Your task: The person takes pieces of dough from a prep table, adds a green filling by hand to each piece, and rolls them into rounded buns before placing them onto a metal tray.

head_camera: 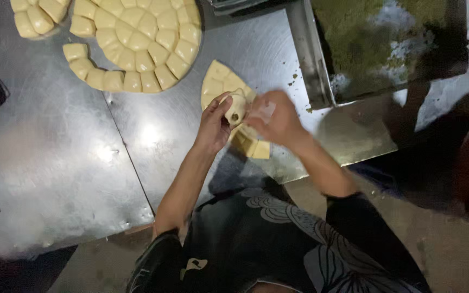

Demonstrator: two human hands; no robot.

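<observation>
Small dough piece (pixel 236 108), pale yellow, held up above the worktop (pixel 55 163) between both hands, just over a fan-shaped wedge of cut dough (pixel 219 80). Long axis near upright, tilted a little to the right at the top; a dark dimple or opening low on the face turned toward the camera. Lies directly in the left hand (pixel 213 126), wrapped by curled fingers and thumb from the left side, so grip closed around the piece. Right hand (pixel 276 120) just beside on the right, blurred with motion, fingertips meeting the piece or the pale scrap next to it; cannot tell whether pinching or only touching, nor how narrow that grip is. Left hand clearly the nearer and the one bearing the weight.

Below the hands, a few more squared dough blocks (pixel 257 147) on the steel, touching the wedge's lower end. Farther up and to the left, well apart, a large round slab scored into segments (pixel 142 38), with a curved strip of segments (pixel 109 76) split off along its lower edge. Top left corner, another cluster of segments (pixel 36 16). To the right, a metal tray of greenish crumbly filling (pixel 354 43), near the right hand.
</observation>
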